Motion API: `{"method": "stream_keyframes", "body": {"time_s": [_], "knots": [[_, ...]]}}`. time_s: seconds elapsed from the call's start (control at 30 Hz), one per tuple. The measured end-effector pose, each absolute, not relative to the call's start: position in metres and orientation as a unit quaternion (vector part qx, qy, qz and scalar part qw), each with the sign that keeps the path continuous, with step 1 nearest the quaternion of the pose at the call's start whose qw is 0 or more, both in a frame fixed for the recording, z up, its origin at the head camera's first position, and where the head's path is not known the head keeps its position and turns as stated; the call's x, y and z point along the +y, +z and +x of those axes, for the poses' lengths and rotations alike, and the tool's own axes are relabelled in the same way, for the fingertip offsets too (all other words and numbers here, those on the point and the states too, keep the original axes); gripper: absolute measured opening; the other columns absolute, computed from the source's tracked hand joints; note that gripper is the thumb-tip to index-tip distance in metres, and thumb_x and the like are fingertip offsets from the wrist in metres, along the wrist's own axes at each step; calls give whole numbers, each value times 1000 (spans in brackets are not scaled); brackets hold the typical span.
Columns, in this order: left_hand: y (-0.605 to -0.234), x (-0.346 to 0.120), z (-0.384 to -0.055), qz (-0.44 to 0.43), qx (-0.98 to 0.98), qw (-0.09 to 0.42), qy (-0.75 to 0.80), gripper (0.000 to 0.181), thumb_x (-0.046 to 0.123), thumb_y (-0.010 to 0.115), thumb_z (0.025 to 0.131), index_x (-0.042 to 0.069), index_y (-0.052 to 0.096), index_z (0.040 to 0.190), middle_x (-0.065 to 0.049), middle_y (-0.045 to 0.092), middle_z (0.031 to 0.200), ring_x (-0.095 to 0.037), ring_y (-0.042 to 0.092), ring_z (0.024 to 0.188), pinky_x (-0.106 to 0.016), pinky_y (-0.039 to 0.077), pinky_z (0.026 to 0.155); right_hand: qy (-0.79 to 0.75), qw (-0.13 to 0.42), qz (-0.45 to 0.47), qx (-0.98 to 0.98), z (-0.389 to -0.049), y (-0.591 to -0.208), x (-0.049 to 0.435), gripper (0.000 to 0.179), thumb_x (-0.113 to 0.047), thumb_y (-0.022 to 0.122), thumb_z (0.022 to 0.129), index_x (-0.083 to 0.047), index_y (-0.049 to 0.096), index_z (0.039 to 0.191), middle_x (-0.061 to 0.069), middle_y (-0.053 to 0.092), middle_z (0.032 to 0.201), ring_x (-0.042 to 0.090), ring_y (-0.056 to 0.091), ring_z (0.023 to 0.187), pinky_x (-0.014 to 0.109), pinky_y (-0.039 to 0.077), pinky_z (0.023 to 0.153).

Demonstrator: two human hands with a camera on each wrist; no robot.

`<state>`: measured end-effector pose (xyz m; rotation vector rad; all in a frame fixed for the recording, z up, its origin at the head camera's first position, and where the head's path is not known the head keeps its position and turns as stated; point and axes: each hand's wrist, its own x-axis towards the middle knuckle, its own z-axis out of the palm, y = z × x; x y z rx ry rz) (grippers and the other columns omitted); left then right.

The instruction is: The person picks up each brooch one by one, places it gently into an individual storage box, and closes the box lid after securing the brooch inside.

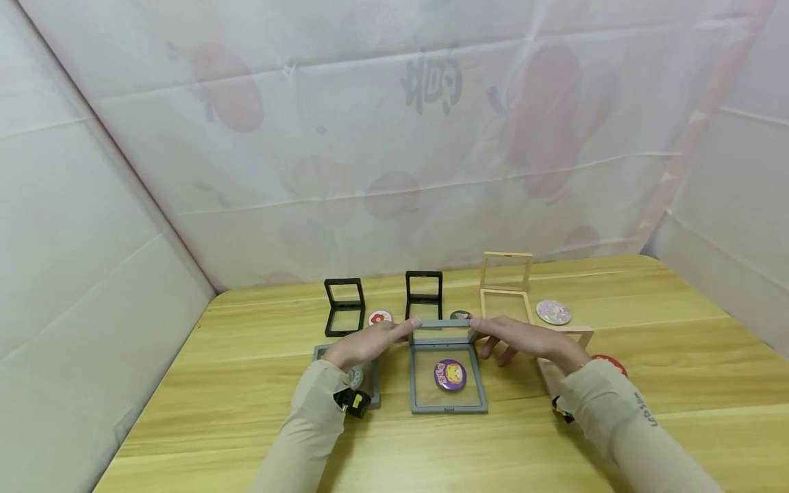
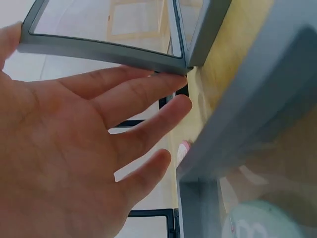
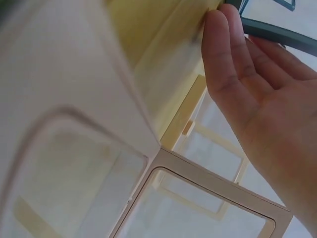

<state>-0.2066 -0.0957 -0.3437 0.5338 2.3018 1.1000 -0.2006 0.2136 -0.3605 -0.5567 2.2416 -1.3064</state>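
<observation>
A grey display frame (image 1: 449, 409) with clear panes stands hinged apart on the table, its lid raised. On its lower pane lies a purple round badge (image 1: 451, 375) with a yellow cartoon face. My left hand (image 1: 372, 342) holds the lid's left side, thumb at the top corner and fingers by the hinge in the left wrist view. At the opposite side, my right hand (image 1: 524, 337) holds the lid, its thumb on the top edge and fingertips (image 3: 216, 22) low beside the frame. The right thumb is hidden in the right wrist view.
Another grey frame (image 1: 377, 402) with a pale green badge (image 1: 355, 377) lies under my left wrist. Behind stand two black frames (image 1: 344, 335) and a light wooden-coloured frame (image 1: 507, 255). A pinkish-beige frame (image 1: 582, 330) is near my right wrist. Other badges (image 1: 553, 312) lie around.
</observation>
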Motion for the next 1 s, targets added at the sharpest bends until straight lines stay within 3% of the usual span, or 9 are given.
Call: {"method": "stream_keyframes", "body": {"time_s": [0.13,0.33,0.67,0.87,1.0], "knots": [[-344,-99,-208,195,860,266,388,83,66,41,100,3,42,154,-19,34,160,-36,29,148,-53,26,118,-475,255,-214,814,-202,-360,217,63,-38,41,108,16,49,138,26,59,126,30,61,104,44,58,80],[-344,-102,-211,236,851,282,374,68,58,48,100,9,54,147,-12,45,155,-33,36,145,-51,31,116,-457,264,-239,815,-206,-361,221,66,-37,54,101,17,48,138,16,64,107,27,62,99,41,58,78],[-347,-105,-216,272,847,278,361,68,55,55,97,7,56,145,-7,53,149,-30,43,141,-50,35,113,-433,239,-268,827,-206,-362,221,63,-34,62,99,16,53,135,27,58,133,27,62,104,40,57,81],[-346,-104,-219,286,852,278,339,64,47,68,92,6,60,141,-5,58,144,-25,55,130,-43,44,106,-405,214,-292,840,-204,-364,218,67,-33,73,92,17,54,133,23,61,128,31,60,112,48,48,98],[-345,-103,-219,284,857,279,327,67,43,74,89,5,59,142,-7,64,136,-23,61,121,-35,49,97,-410,214,-295,836,-203,-366,217,69,-30,77,88,18,54,131,18,63,123,25,61,103,40,50,90]]}}
